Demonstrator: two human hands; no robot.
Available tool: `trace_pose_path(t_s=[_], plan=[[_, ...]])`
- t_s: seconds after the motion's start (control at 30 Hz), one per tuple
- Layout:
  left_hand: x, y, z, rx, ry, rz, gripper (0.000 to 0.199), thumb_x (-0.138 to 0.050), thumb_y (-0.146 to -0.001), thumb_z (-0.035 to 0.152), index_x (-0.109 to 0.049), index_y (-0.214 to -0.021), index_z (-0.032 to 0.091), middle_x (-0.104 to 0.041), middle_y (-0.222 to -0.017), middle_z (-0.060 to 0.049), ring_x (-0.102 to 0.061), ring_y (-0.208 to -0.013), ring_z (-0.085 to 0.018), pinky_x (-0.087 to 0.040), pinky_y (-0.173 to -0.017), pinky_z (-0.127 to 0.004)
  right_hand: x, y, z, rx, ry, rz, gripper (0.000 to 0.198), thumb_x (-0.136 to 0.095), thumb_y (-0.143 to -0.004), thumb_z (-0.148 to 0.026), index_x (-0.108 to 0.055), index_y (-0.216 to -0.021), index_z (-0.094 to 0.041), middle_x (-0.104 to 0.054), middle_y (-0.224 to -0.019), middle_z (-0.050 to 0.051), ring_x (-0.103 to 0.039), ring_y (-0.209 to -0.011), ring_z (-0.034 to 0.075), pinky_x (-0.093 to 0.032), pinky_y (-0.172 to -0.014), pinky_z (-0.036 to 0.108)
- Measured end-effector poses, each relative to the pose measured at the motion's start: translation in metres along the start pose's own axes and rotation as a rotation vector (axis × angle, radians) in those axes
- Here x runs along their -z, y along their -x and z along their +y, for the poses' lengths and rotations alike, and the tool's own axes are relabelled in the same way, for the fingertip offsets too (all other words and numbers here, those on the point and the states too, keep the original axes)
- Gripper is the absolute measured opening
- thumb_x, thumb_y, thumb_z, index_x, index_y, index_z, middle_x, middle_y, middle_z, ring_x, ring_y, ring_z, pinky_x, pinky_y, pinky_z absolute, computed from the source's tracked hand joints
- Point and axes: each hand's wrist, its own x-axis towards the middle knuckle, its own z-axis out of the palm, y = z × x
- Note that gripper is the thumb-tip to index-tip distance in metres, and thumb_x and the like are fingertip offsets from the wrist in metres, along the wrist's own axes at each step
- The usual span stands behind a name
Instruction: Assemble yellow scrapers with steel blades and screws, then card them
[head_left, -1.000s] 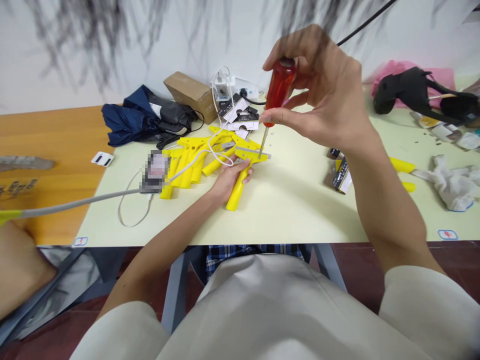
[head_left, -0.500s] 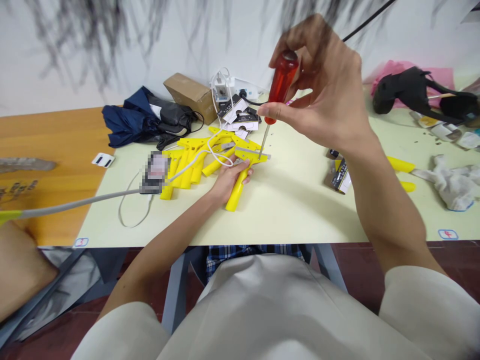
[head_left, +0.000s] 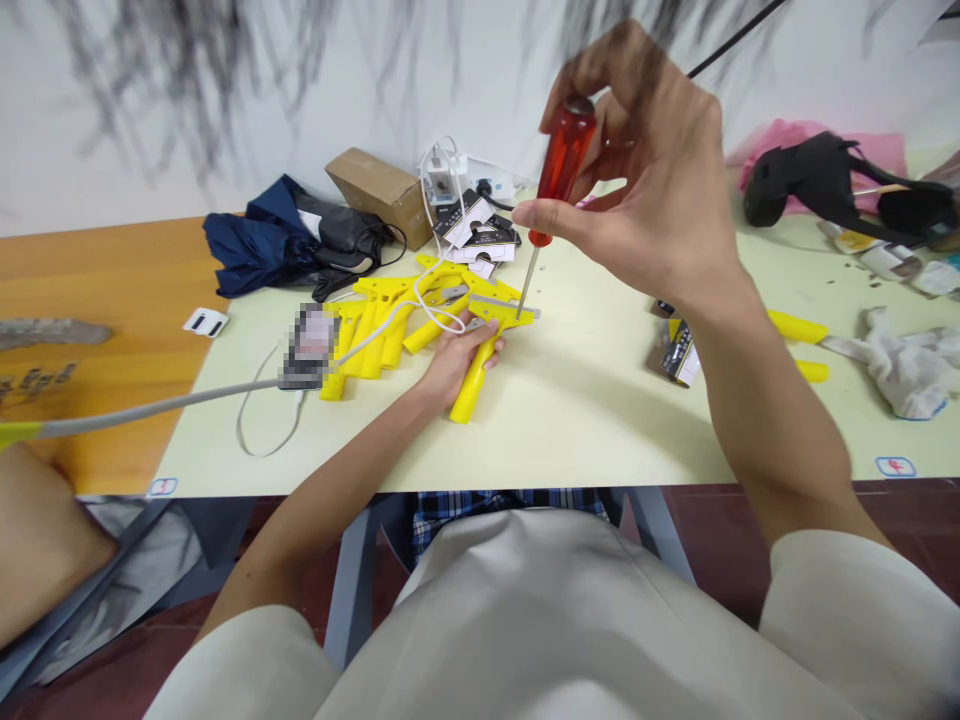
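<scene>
My left hand (head_left: 452, 362) is closed around a yellow-handled tool (head_left: 472, 388) with a metal strip along its wide head; its exact kind is unclear. My right hand (head_left: 651, 215) grips a screwdriver (head_left: 565, 160) by its red see-through handle, thumb low on the handle and fingers near the top. The screwdriver slants down, its tip meeting the tool's head near the right end. Several more yellow tools (head_left: 371, 335) lie in a row just left of my left hand. A white cable (head_left: 405, 303) runs over them.
A phone (head_left: 307, 345) lies left of the row. Behind stand a cardboard box (head_left: 382, 195), a dark blue umbrella-like bundle (head_left: 259, 235) and black-and-white packages (head_left: 484, 240). Beyond my right forearm lie yellow handles (head_left: 799, 326) and a whitish glove-like cloth (head_left: 904, 365). Another person's limb (head_left: 52, 540) shows at left.
My right hand and the screwdriver handle have shifted very slightly, with the tip still on the tool's head. The left hand keeps its hold in the same place.
</scene>
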Motion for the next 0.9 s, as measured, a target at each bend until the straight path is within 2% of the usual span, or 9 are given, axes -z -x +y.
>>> trace_pose_path(t_s=[0.17,0.37,0.57,0.7,0.8,0.9], plan=[[0.001,-0.001,-0.001,0.004,-0.001,-0.005,0.036,-0.091,-0.085,0.015,-0.063,-0.107,0.02,-0.065,-0.092,0.0,-0.067,-0.072,-0.011,-0.042,-0.047,-0.019,0.004,0.0,-0.024,-0.067,0.079,-0.029,0.039,-0.095,-0.081,-0.025,-0.066,-0.107,-0.031,-0.071,-0.09,0.0,-0.072,-0.08,0.028,-0.066,-0.079,0.046],[0.0,0.0,0.0,0.0,-0.009,-0.004,0.04,-0.094,-0.082,0.018,-0.064,-0.108,0.02,-0.066,-0.093,0.0,-0.066,-0.071,-0.01,-0.042,-0.047,-0.019,0.004,0.0,-0.029,-0.087,0.086,-0.055,0.04,-0.094,-0.082,-0.021,-0.063,-0.105,-0.031,-0.069,-0.09,-0.001,-0.071,-0.082,0.026,-0.063,-0.079,0.044],[0.0,0.0,-0.001,-0.005,-0.011,-0.019,0.041,-0.096,-0.082,0.019,-0.066,-0.11,0.019,-0.066,-0.094,0.001,-0.067,-0.071,-0.01,-0.042,-0.047,-0.02,0.005,0.0,-0.032,-0.119,0.097,-0.108,0.039,-0.093,-0.085,-0.028,-0.063,-0.11,-0.032,-0.072,-0.095,0.0,-0.072,-0.091,0.029,-0.063,-0.079,0.044],[0.002,0.0,-0.001,-0.007,-0.011,-0.023,0.037,-0.095,-0.083,0.019,-0.065,-0.106,0.019,-0.066,-0.093,0.001,-0.067,-0.072,-0.01,-0.043,-0.048,-0.02,0.004,0.0,-0.032,-0.127,0.126,-0.081,0.038,-0.094,-0.086,-0.032,-0.062,-0.108,-0.03,-0.069,-0.091,-0.001,-0.073,-0.091,0.028,-0.064,-0.082,0.043],[0.002,-0.001,-0.001,-0.002,-0.008,-0.019,0.037,-0.094,-0.083,0.018,-0.064,-0.106,0.02,-0.065,-0.091,0.001,-0.066,-0.072,-0.011,-0.042,-0.049,-0.02,0.003,0.001,-0.031,-0.145,0.15,-0.077,0.041,-0.096,-0.086,-0.038,-0.063,-0.11,-0.032,-0.068,-0.087,-0.001,-0.073,-0.09,0.028,-0.062,-0.078,0.042],[0.002,-0.001,0.0,-0.001,-0.002,-0.011,0.038,-0.094,-0.083,0.017,-0.064,-0.107,0.021,-0.065,-0.091,0.001,-0.066,-0.072,-0.011,-0.042,-0.049,-0.02,0.002,0.002,-0.03,-0.147,0.14,-0.073,0.043,-0.097,-0.085,-0.035,-0.062,-0.109,-0.031,-0.067,-0.085,-0.002,-0.074,-0.091,0.028,-0.06,-0.076,0.04]])
